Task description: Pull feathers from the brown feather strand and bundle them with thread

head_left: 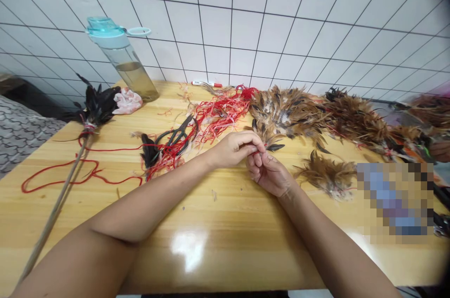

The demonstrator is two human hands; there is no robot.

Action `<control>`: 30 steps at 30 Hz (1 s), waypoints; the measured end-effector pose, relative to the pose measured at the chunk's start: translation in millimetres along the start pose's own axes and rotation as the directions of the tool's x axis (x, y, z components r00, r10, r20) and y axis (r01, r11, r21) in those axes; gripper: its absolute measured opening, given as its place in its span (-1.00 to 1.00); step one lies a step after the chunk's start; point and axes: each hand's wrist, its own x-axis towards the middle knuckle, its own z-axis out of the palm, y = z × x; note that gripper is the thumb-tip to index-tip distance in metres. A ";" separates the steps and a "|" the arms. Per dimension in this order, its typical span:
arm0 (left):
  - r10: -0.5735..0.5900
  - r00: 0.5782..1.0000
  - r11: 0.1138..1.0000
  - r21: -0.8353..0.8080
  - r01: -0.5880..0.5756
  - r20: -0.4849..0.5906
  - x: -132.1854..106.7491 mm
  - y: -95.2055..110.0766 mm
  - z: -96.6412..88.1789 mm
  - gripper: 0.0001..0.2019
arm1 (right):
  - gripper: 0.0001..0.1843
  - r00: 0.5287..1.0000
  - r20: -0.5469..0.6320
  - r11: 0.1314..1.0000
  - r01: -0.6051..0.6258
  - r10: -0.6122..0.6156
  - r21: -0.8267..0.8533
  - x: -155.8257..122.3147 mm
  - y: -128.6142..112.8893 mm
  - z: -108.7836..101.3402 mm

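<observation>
My left hand (239,149) and my right hand (269,172) meet above the middle of the table, fingertips pinched together. From behind the fingers sticks a small bunch of brown and black feathers (276,142), its base hidden in the pinch. Both hands appear closed on that base. Just beyond lies a large pile of brown feathers (291,109). A tangle of red and pink strings (222,115) spreads to the left of it. Black-handled scissors (176,136) rest among the strings. Right of my right hand is a separate clump of brown feathers (326,171).
A stick (58,211) tipped with black feathers (100,103) lies at the left, with red cord (94,167) around it. A tilted-looking water bottle (131,66), crumpled tissue (128,101) and red marker (207,84) are near the tiled wall. Another person's hand (440,151) shows far right.
</observation>
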 end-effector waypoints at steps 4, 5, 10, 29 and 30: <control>-0.051 0.996 0.989 -0.135 0.060 0.068 0.6 3.9 -1.1 -0.86 | -0.59 1.000 0.025 0.999 0.009 -0.008 -0.036 -1.0 0.5 -0.9; -0.040 0.994 0.989 -0.136 0.053 0.100 1.1 4.3 -2.9 -0.86 | -0.59 0.999 0.035 0.999 0.008 -0.007 -0.043 -1.1 0.8 -1.3; 0.051 0.982 0.999 -0.025 -0.047 0.182 3.4 2.8 -14.2 -0.84 | -0.59 0.999 0.054 0.999 -0.004 0.006 -0.035 -1.0 0.8 -2.5; -0.040 0.971 0.992 -0.103 0.066 0.235 2.3 -0.6 -13.5 -0.88 | -0.62 0.992 0.119 0.992 -0.016 0.032 -0.129 0.0 2.8 -13.7; -0.049 0.975 0.989 -0.124 0.077 0.217 2.5 -0.6 -12.4 -0.87 | -0.64 0.993 0.116 0.993 -0.012 0.026 -0.118 0.0 2.6 -13.0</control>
